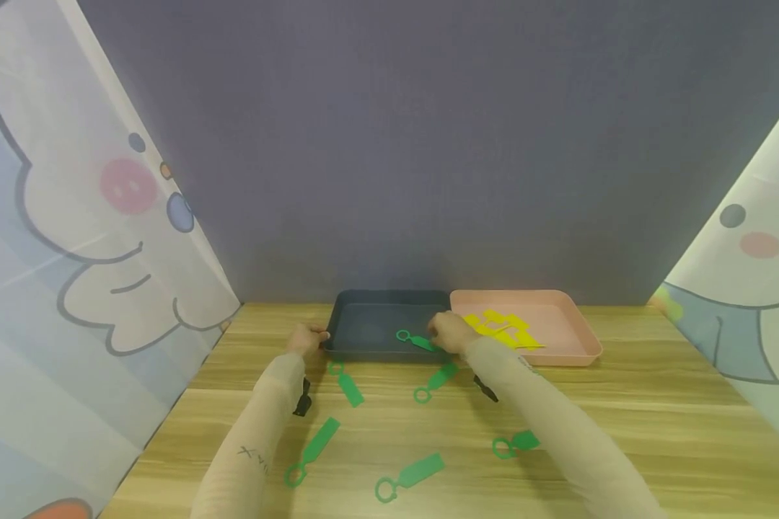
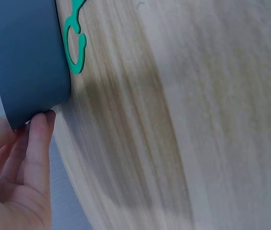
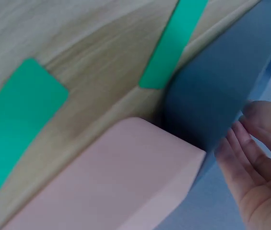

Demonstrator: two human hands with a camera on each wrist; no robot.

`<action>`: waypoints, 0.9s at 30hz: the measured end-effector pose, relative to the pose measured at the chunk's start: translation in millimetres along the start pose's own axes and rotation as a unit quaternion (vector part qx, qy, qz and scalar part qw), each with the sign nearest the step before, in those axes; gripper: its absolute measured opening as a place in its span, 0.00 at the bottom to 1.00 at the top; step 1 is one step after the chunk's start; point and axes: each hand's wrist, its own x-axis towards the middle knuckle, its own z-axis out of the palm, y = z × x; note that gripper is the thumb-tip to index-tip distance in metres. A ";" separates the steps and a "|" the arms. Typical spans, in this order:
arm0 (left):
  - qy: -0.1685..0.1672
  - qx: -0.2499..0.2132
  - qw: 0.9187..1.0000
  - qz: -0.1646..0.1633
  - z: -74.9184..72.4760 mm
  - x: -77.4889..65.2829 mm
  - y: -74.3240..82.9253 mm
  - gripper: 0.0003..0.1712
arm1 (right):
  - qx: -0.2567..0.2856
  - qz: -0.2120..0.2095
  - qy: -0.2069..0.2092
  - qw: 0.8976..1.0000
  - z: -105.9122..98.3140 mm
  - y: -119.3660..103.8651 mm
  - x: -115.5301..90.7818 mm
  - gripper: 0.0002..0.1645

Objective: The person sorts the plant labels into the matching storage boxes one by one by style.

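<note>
My left hand [image 1: 307, 339] grips the left end of a dark blue-grey tray [image 1: 370, 356]. In the left wrist view, its fingers [image 2: 38, 139] lie against the tray's outer wall near the corner. Over the tray's right end is my right hand [image 1: 451, 331], bent at the fingers. The right wrist view shows its fingertips [image 3: 225, 149] right at the tray's rim, with no tag visible between them. One green tag [image 1: 422, 342] with a ring end lies inside the dark tray, its flat end close under the right fingers.
A pink tray [image 1: 584, 339] holding several yellow pieces [image 1: 506, 328] adjoins the dark tray on the right. Several green ring-ended tags lie on the wooden table [image 1: 363, 447], including one tag [image 1: 409, 477] at the front. A grey panel [image 1: 428, 158] stands behind the trays.
</note>
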 end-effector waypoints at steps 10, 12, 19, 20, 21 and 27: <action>-0.007 0.000 1.000 0.002 -1.1 -3.9 4.3 0.20 | 0.026 -0.005 -0.010 1.000 -19.3 -6.5 -22.6 0.19; -0.009 -0.001 1.000 0.000 -2.4 -6.6 6.0 0.20 | 0.026 -0.010 -0.010 1.000 -26.1 -8.6 -27.1 0.19; -0.008 -0.004 1.000 0.000 -3.5 -10.3 8.9 0.20 | -0.002 -0.068 0.010 0.998 -51.0 -13.6 -45.1 0.12; -0.008 -0.003 1.000 0.003 -3.5 -10.1 8.5 0.20 | -0.006 -0.076 0.012 0.997 -53.5 -13.6 -48.5 0.12; -0.007 0.000 1.000 0.003 -3.5 -9.8 8.2 0.20 | -0.010 -0.085 0.013 0.996 -55.7 -13.4 -52.0 0.12; -0.004 -0.007 1.000 0.001 -2.8 -8.8 6.4 0.20 | -0.029 -0.134 0.030 0.990 -57.8 -2.1 -69.6 0.08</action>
